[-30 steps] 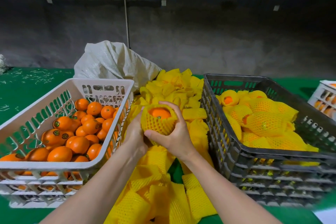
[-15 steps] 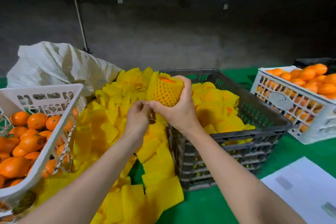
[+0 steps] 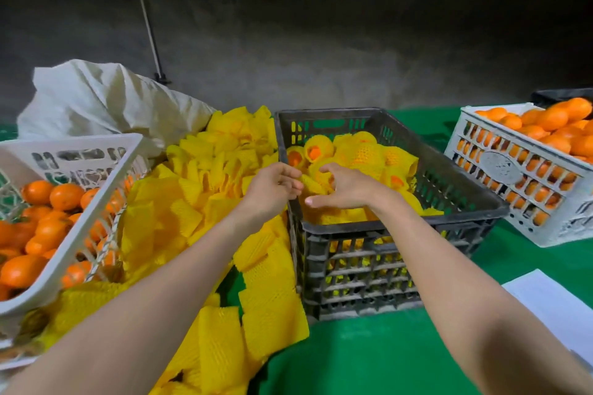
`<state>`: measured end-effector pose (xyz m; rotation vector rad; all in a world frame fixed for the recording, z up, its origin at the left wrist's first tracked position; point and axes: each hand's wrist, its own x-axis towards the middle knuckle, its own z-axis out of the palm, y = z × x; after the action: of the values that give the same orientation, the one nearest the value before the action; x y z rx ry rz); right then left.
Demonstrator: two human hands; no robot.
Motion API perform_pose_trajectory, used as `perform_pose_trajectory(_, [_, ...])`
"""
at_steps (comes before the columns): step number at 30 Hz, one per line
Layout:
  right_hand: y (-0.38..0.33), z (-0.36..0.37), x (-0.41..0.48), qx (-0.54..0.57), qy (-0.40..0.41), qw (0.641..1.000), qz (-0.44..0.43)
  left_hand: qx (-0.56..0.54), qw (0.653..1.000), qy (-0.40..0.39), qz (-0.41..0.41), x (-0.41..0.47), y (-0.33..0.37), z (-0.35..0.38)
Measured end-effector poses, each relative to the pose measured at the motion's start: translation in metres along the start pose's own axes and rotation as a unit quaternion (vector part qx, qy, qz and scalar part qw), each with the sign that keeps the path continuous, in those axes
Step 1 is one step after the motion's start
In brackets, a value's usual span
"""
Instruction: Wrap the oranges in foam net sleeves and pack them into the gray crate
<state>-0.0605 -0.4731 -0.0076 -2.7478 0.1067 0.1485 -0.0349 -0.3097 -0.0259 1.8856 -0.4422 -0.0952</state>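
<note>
Green-clothed table (image 3: 369, 356) against a dim concrete wall. Dark gray slatted plastic crate (image 3: 465, 216) at centre, partly filled with oranges wrapped in yellow foam net sleeves (image 3: 365, 151). Right hand (image 3: 348, 191) over that heap, fingers spread and arched, gripping nothing plainly. Left hand (image 3: 271, 192) beside the crate's left rim, fingers loosely curled, empty. Seemingly the close of a placing step. Next: reach left for a bare orange (image 3: 61, 196) in the white plastic basket (image 3: 64, 151), plus a flat sleeve from the loose yellow pile (image 3: 192, 202).
</note>
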Motion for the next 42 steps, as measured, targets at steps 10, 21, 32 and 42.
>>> perform_pose_trajectory(10, [-0.095, 0.081, -0.037, 0.099, 0.145, 0.946, -0.274, -0.119, 0.977, 0.145, -0.105, -0.038, -0.027, -0.062])
perform_pose_trajectory(21, [-0.072, 0.175, 0.001, -0.225, -0.258, 0.924, -0.173, -0.074, 0.966, 0.139, -0.205, -0.094, -0.085, -0.119])
perform_pose_trajectory(32, [-0.125, 0.085, -0.013, 0.367, -0.073, 0.897, -0.236, -0.197, 0.965, 0.014, -0.175, -0.120, -0.069, -0.117])
perform_pose_trajectory(42, [-0.199, 0.121, -0.011, 0.238, 0.256, 0.872, -0.342, 0.134, 0.959, 0.242, -0.061, -0.133, -0.067, -0.168])
